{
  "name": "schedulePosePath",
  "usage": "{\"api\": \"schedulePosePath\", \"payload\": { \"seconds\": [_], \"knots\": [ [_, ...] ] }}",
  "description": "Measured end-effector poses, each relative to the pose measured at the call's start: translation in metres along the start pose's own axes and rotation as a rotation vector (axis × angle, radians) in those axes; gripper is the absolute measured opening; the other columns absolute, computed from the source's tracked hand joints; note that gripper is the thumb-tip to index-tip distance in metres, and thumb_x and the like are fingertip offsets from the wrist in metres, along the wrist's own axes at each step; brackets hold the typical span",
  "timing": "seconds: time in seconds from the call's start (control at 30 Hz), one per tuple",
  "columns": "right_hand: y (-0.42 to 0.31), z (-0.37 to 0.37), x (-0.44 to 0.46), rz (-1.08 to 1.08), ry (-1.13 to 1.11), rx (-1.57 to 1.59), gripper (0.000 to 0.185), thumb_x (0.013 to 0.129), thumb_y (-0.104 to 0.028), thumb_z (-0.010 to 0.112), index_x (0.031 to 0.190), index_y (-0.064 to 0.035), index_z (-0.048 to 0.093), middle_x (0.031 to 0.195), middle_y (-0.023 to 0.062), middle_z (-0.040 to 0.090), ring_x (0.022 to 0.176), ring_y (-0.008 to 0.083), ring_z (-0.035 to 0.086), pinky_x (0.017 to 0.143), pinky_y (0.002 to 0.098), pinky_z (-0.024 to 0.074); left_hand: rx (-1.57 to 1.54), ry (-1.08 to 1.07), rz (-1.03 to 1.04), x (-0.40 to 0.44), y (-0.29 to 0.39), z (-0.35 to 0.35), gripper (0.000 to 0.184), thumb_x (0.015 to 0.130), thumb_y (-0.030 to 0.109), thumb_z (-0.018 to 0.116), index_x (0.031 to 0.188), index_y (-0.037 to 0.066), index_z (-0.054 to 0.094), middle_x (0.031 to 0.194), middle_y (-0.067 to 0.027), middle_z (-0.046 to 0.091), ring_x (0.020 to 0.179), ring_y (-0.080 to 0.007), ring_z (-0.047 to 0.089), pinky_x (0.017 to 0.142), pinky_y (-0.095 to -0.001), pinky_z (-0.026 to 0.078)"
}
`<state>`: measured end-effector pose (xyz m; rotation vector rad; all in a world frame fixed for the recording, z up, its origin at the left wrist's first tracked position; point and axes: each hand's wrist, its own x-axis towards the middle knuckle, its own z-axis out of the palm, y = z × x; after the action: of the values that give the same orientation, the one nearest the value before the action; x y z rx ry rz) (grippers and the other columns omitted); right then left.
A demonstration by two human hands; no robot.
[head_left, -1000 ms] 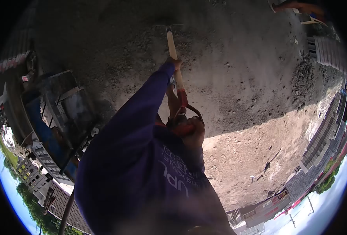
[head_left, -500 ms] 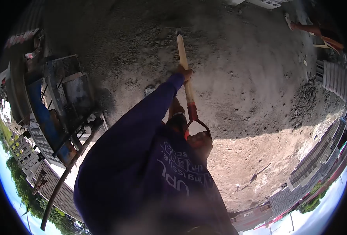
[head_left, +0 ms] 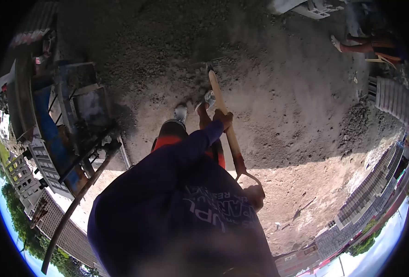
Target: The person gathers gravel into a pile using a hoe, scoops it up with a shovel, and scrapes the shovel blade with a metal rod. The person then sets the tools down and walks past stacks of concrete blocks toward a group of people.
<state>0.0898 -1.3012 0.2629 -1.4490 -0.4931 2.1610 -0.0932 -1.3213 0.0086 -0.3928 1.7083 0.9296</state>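
Note:
My left hand (head_left: 223,119) is wrapped round the pale wooden shaft of a shovel (head_left: 232,142), about midway along it. At the near end, my right hand (head_left: 254,196) is closed on the D-shaped handle, close against my body. The shaft points away from me, and its far end meets a dark metal part low at the gravelly ground (head_left: 167,55). Shadow and dust keep the blade from showing clearly. Both my shoes (head_left: 180,112) stand on the dirt to the left of the shaft.
On the left stands a rusty blue metal machine or frame (head_left: 47,120) with a long bar (head_left: 70,210) sticking out. Another person's legs (head_left: 359,47) show at upper right. Stacked grey blocks (head_left: 368,184) line the right side, near corrugated sheets (head_left: 391,98).
The shovel has come back toward my body, both hands with it and still gripping. My feet and legs now show more fully. The other person's legs show more too.

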Motion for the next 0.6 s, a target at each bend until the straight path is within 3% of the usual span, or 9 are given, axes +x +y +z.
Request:
{"api": "schedulePosePath", "payload": {
  "seconds": [0.1, 0.2, 0.23, 0.33, 0.4, 0.47, 0.5, 0.53, 0.6],
  "knots": [
    [0.049, 0.014, 0.004, 0.026, 0.065, -0.008, 0.017, 0.076, -0.02, 0.052, 0.067, -0.006, 0.047, 0.053, 0.0043, 0.045, 0.046, 0.0164, 0.045, 0.048, 0.0308, 0.0419, 0.099, 0.076, 0.118, 0.062, -0.002, -0.016, 0.056, 0.08, 0.03, 0.058, 0.116, -0.006, 0.034, 0.089, -0.0195, 0.058, 0.063, -0.0265, 0.063, 0.042, -0.0354, 0.052],
    [0.13, -0.011, 0.034, 0.122, 0.142, 0.094, 0.016, 0.079, -0.018, 0.05, 0.069, -0.0069, 0.045, 0.057, 0.0019, 0.046, 0.052, 0.018, 0.048, 0.057, 0.0344, 0.0449, 0.113, -0.071, 0.083, 0.105, 0.012, -0.056, 0.058, 0.082, 0.031, 0.057, 0.12, -0.005, 0.032, 0.085, -0.0168, 0.057, 0.058, -0.0231, 0.06, 0.041, -0.0361, 0.049],
    [0.139, -0.01, 0.041, 0.14, 0.126, 0.032, 0.016, 0.081, -0.017, 0.051, 0.071, -0.0077, 0.043, 0.062, -0.0002, 0.05, 0.052, 0.0196, 0.049, 0.058, 0.0375, 0.0463, 0.145, -0.071, 0.105, 0.114, 0.015, -0.067, 0.058, 0.083, 0.031, 0.056, 0.121, -0.005, 0.032, 0.083, -0.0163, 0.057, 0.057, -0.0222, 0.059, 0.041, -0.0359, 0.048],
    [0.167, -0.039, 0.026, -0.211, -0.043, -0.734, 0.021, 0.079, -0.022, 0.048, 0.064, -0.0066, 0.045, 0.051, 0.0039, 0.043, 0.051, 0.0168, 0.047, 0.056, 0.031, 0.0429, 0.157, 0.009, 0.025, 0.085, -0.01, -0.077, 0.053, 0.08, 0.035, 0.057, 0.112, -0.006, 0.043, 0.081, -0.0164, 0.059, 0.059, -0.0215, 0.06, 0.042, -0.0344, 0.049],
    [0.142, -0.027, -0.009, -0.149, 0.042, -0.727, 0.021, 0.078, -0.02, 0.049, 0.063, -0.0072, 0.042, 0.051, 0.0032, 0.041, 0.048, 0.0156, 0.044, 0.051, 0.0306, 0.0412, 0.133, -0.021, 0.001, 0.061, -0.024, -0.078, 0.051, 0.078, 0.036, 0.058, 0.106, -0.006, 0.05, 0.083, -0.0176, 0.061, 0.063, -0.0226, 0.063, 0.043, -0.0333, 0.05],
    [0.116, -0.009, -0.052, -0.068, 0.071, -0.402, 0.02, 0.077, -0.017, 0.05, 0.062, -0.0082, 0.04, 0.05, 0.0024, 0.04, 0.043, 0.014, 0.039, 0.045, 0.0301, 0.0384, 0.126, -0.104, 0.002, 0.027, -0.055, -0.073, 0.051, 0.078, 0.034, 0.058, 0.107, -0.006, 0.049, 0.086, -0.0192, 0.061, 0.066, -0.0243, 0.064, 0.044, -0.0327, 0.051],
    [0.111, -0.001, -0.06, -0.028, 0.038, -0.078, 0.02, 0.076, -0.016, 0.051, 0.062, -0.0089, 0.038, 0.05, 0.002, 0.039, 0.041, 0.013, 0.036, 0.042, 0.0298, 0.0365, 0.12, -0.107, 0.02, 0.011, -0.055, -0.073, 0.052, 0.077, 0.032, 0.057, 0.109, -0.007, 0.047, 0.088, -0.0199, 0.061, 0.067, -0.025, 0.065, 0.044, -0.0325, 0.051],
    [0.118, 0.002, -0.062, -0.087, 0.179, 0.007, 0.018, 0.074, -0.014, 0.053, 0.062, -0.0093, 0.039, 0.05, 0.0011, 0.038, 0.041, 0.0117, 0.035, 0.041, 0.0289, 0.035, 0.134, -0.111, 0.009, -0.001, -0.053, -0.074, 0.052, 0.077, 0.032, 0.057, 0.111, -0.007, 0.046, 0.09, -0.0197, 0.06, 0.067, -0.025, 0.065, 0.045, -0.0326, 0.052],
    [0.124, -0.011, -0.061, -0.092, 0.022, 0.107, 0.018, 0.073, -0.015, 0.054, 0.063, -0.0095, 0.04, 0.05, 0.0009, 0.039, 0.04, 0.012, 0.036, 0.041, 0.0288, 0.0356, 0.139, -0.106, 0.022, -0.01, -0.043, -0.078, 0.053, 0.078, 0.032, 0.057, 0.112, -0.007, 0.045, 0.091, -0.0192, 0.06, 0.065, -0.0245, 0.064, 0.047, -0.0328, 0.052]
  ]
}}
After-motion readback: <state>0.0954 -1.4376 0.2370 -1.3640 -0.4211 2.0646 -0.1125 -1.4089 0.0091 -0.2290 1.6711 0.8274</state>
